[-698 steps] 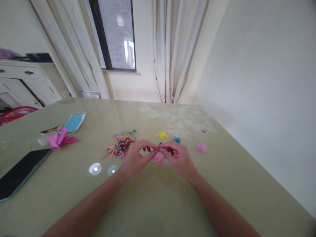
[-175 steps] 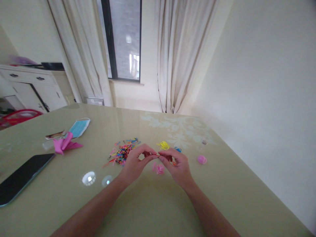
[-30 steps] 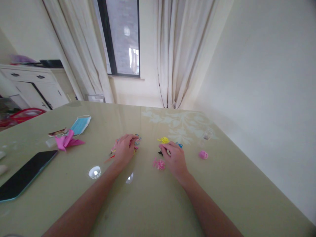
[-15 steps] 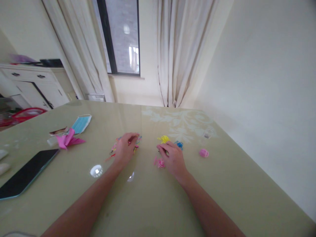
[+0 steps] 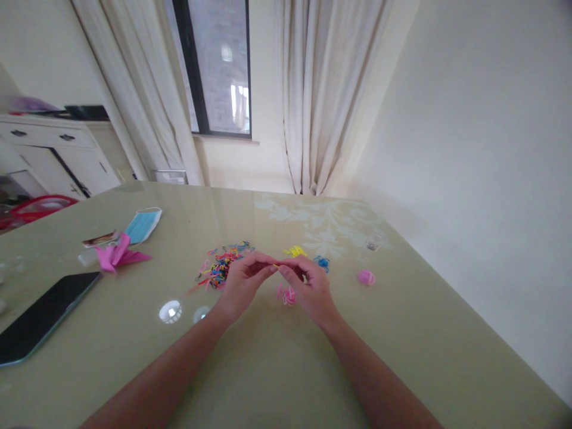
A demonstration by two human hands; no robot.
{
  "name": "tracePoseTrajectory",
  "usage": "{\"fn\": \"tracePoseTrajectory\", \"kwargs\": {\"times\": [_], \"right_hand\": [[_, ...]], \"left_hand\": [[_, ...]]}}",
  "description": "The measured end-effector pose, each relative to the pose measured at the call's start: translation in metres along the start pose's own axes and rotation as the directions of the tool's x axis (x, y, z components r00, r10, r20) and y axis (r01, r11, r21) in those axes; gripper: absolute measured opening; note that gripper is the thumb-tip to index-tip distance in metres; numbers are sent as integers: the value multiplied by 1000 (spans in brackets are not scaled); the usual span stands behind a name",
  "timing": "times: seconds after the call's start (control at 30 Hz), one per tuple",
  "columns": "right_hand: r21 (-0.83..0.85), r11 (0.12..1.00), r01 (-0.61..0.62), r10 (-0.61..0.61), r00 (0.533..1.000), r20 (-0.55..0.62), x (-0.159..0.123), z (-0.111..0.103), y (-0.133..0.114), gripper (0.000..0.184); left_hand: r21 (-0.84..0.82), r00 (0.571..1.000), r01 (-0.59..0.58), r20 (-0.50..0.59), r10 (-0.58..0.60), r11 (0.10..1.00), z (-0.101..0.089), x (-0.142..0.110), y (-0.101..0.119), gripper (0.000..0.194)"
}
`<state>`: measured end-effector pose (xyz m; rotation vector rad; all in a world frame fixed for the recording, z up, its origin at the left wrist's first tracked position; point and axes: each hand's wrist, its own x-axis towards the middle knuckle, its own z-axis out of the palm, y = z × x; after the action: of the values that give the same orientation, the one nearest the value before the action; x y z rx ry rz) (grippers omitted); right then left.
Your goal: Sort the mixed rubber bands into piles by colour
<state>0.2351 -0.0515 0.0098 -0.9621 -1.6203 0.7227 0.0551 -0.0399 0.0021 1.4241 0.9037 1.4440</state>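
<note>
My left hand (image 5: 245, 281) and my right hand (image 5: 311, 288) meet above the table, fingertips almost touching. Between them a small yellow rubber band (image 5: 276, 266) shows, pinched by both. Beside my left hand lies a mixed pile of coloured rubber bands (image 5: 218, 271), partly covered by its fingers. Around my right hand are sorted heaps: yellow rubber bands (image 5: 295, 251) behind it, blue rubber bands (image 5: 322, 263) at its far right, and pink rubber bands (image 5: 286, 294) just in front. Whatever lies directly beneath my right hand is hidden.
A round pink object (image 5: 366, 277) and a small clear container (image 5: 373, 242) are on the right of the glossy table (image 5: 277, 369). On the left lie a black phone (image 5: 47, 313), a pink folded-paper shape (image 5: 120, 255) and a blue face mask (image 5: 143, 226).
Over the last half second my left hand has left the mixed pile and come right to meet my right hand. A yellow rubber band now shows between their fingertips.
</note>
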Motion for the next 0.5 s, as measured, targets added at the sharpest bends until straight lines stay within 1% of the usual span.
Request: {"fn": "tracePoseTrajectory", "kwargs": {"times": [0.13, 0.3, 0.4, 0.5], "right_hand": [[50, 999, -20, 21, 1000, -17, 1, -2, 0, 25], [37, 999, -38, 38, 999, 5, 0, -2, 3, 20], [8, 1000, -10, 10, 1000, -20, 0, -2, 3, 19], [-58, 996, 75, -78, 995, -62, 0, -4, 2, 16]], "left_hand": [[-18, 1000, -28, -8, 28, 999, 2, 0, -2, 20], [-5, 996, -77, -34, 77, 997, 1, 0, -2, 17], [-17, 999, -45, -20, 45, 999, 0, 0, -3, 17], [-25, 1000, 12, 15, -11, 1000, -1, 0, -2, 26]]}}
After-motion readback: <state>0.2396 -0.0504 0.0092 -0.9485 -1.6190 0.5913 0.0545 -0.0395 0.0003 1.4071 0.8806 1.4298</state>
